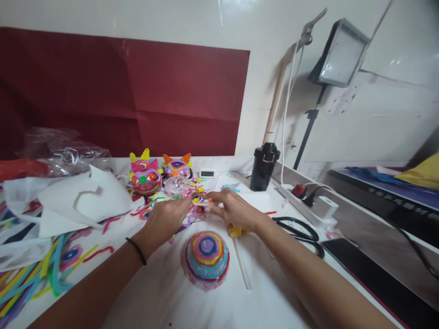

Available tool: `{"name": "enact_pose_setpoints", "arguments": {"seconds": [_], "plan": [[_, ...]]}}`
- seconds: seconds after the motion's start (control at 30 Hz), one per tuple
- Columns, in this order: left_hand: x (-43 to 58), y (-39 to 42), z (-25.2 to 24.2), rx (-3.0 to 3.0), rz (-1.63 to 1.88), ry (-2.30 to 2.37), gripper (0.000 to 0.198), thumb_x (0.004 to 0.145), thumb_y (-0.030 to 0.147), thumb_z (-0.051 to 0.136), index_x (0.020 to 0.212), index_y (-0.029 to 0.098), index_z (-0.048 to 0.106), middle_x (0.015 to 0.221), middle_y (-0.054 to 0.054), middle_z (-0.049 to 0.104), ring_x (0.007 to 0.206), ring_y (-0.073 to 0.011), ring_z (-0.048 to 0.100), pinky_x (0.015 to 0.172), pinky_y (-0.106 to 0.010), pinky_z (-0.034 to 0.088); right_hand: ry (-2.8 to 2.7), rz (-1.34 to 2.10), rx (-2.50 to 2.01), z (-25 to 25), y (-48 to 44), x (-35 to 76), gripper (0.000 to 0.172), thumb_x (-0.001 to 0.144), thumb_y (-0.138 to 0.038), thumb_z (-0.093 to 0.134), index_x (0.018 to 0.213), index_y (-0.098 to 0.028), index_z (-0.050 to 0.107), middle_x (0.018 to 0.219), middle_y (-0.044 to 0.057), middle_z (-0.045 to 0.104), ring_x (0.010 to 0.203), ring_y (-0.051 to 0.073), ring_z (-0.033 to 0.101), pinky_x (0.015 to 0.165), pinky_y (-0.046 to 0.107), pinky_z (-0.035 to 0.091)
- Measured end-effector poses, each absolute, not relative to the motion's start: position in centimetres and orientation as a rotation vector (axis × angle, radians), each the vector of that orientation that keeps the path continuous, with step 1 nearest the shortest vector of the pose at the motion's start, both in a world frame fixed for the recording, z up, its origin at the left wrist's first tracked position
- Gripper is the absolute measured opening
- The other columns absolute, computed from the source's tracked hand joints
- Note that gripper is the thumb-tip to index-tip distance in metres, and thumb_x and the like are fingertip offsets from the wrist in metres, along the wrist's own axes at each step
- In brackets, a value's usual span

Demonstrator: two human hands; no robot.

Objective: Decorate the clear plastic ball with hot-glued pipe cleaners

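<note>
My left hand (167,218), with a black band at the wrist, reaches to the middle of the table, fingers drawn together. Opposite it, my right hand (235,206) has its thumb and fingers pinched. Between the fingertips are small coloured bits (196,204), too small and blurred to name. Below the hands sits a dome (207,251) ringed in blue, pink, yellow, turquoise and red. Partly hidden under my right hand lies a yellow tool (236,230), apparently a glue gun, with a translucent stick (244,269) pointing towards me.
Decorated, horned round figures (147,181) stand at the back beside a small digital clock (207,173). White paper (82,201) and coloured strips (30,274) cover the left. On the right are a black bottle (265,167), power strip (308,208), black cable (298,228) and dark phone-like slab (363,274).
</note>
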State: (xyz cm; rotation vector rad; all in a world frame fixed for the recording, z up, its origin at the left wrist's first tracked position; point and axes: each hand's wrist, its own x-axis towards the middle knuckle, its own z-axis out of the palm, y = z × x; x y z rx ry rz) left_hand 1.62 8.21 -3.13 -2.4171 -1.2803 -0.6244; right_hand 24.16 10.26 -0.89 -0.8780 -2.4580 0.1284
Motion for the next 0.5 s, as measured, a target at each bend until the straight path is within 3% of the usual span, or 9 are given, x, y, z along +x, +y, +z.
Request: {"name": "enact_pose_setpoints", "arguments": {"seconds": [0.1,0.2,0.37,0.5], "plan": [[2.1,7.9,-2.7,-2.467,-0.684,-1.334,0.025,0.093,0.022,0.039,0.083,0.017,0.062,0.074,-0.007,0.069,0.071,-0.0204,0.064,0.061,-0.028,0.042,-2.469,0.201,-0.824,-0.4,9.8,23.9,0.018,0.092,-0.029,0.054,0.097,-0.017,0.067,0.074,0.005,0.07,0.067,0.016,0.06,0.064,0.023,0.04],[2.4,7.7,-1.8,-2.555,-0.789,-1.382,0.029,0.094,0.026,0.037,0.081,0.017,0.062,0.077,-0.006,0.069,0.074,-0.0195,0.063,0.066,-0.028,0.044,-2.463,0.243,-0.797,-0.2,10.0,24.2,0.024,0.095,-0.024,0.048,0.081,-0.016,0.066,0.066,0.001,0.063,0.058,0.012,0.052,0.058,0.022,0.036],[1.8,7.7,-0.9,-2.775,-0.914,-1.451,0.029,0.092,0.031,0.038,0.082,0.017,0.062,0.058,0.003,0.058,0.052,-0.0132,0.053,0.049,-0.022,0.041,-2.449,0.273,-0.786,-0.1,10.6,25.1,0.022,0.092,-0.02,0.051,0.076,-0.016,0.065,0.062,-0.001,0.057,0.057,0.011,0.047,0.056,0.021,0.034],[1.6,7.9,-1.0,-2.803,-1.02,-1.491,0.027,0.091,0.031,0.04,0.08,0.017,0.06,0.054,0.005,0.053,0.048,-0.0121,0.05,0.046,-0.021,0.038,-2.448,0.266,-0.794,0.0,10.4,25.0,0.024,0.091,-0.017,0.051,0.069,-0.016,0.062,0.058,-0.002,0.054,0.054,0.011,0.045,0.054,0.021,0.032]]}}
